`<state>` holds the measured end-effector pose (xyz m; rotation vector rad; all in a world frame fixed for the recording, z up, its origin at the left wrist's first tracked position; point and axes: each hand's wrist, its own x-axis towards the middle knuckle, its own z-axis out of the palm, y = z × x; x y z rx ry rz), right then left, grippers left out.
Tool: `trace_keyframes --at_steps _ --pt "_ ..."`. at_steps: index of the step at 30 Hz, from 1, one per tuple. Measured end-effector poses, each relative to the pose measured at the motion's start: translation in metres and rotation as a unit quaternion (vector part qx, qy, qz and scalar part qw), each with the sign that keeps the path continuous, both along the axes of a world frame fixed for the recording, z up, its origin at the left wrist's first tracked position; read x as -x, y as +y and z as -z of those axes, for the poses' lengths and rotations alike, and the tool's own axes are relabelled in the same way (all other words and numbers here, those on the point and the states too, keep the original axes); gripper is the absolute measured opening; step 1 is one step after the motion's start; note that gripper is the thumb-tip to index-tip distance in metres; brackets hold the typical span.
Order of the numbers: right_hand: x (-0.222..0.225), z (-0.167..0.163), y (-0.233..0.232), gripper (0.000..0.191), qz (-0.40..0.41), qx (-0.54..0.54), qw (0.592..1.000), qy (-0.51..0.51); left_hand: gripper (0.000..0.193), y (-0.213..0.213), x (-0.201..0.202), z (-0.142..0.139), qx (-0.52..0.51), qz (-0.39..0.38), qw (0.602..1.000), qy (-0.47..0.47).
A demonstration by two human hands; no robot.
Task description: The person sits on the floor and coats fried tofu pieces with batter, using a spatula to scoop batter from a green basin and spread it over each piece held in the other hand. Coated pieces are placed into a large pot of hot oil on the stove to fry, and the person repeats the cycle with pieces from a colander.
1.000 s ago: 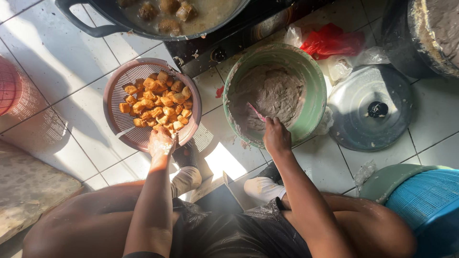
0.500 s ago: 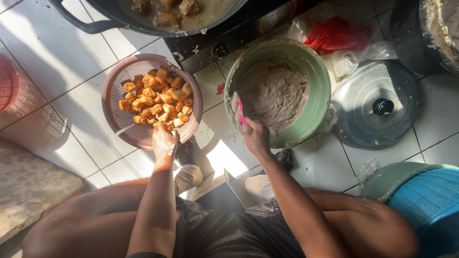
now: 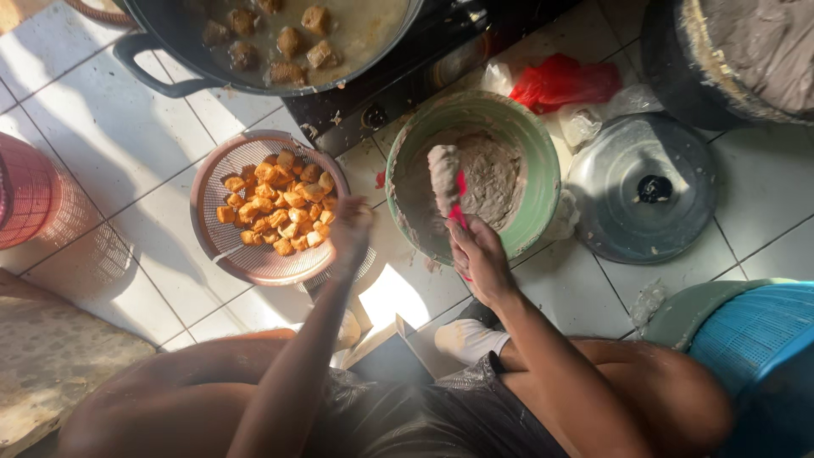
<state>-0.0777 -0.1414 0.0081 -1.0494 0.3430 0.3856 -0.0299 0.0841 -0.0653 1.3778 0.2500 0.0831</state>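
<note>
Right hand gripped a red-handled spatula heaped with grey paste above the green bowl. Left hand, grip unclear, hovered over the colander of fried tofu cubes. Risk: paste could slide off onto the floor tiles if tilted.

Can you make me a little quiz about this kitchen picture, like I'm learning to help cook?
1. True or false: the right hand lifts a pink spatula loaded with grey paste above the green bowl.
2. What fills the pink strainer basket that the left hand reaches over?
A. golden fried cubes
B. green leaves
C. white rice
3. Fill in: the round metal lid lies flat on the tiled ____.

Key
1. True.
2. A, the golden fried cubes.
3. Floor.
</note>
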Motion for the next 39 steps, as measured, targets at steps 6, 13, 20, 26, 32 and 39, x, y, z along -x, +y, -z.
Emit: trace_keyframes --at_steps 6,13,20,26,32,39 --pt "0.069 -0.054 -0.038 0.040 0.008 0.180 0.978 -0.103 0.035 -0.121 0.094 -0.097 -0.044 0.137 0.989 -0.018" --pt "0.107 -0.049 -0.069 0.027 0.106 0.127 0.982 -0.090 0.035 -0.136 0.138 -0.119 0.142 0.219 0.955 0.140" --pt "0.108 -0.058 -0.066 0.022 0.113 0.181 0.972 -0.100 0.026 -0.136 0.136 -0.093 0.222 0.192 0.941 0.169" --pt "0.124 -0.067 -0.069 0.027 0.049 0.176 0.977 -0.109 0.020 -0.125 0.094 -0.112 0.183 0.034 0.970 0.157" --pt "0.124 -0.058 -0.060 0.032 0.027 0.212 0.968 -0.133 0.020 -0.134 0.099 -0.153 0.114 0.045 0.988 0.096" --pt "0.120 -0.048 -0.070 0.027 0.000 0.320 0.923 -0.216 0.052 -0.122 0.125 -0.186 -0.050 0.209 0.977 0.006"
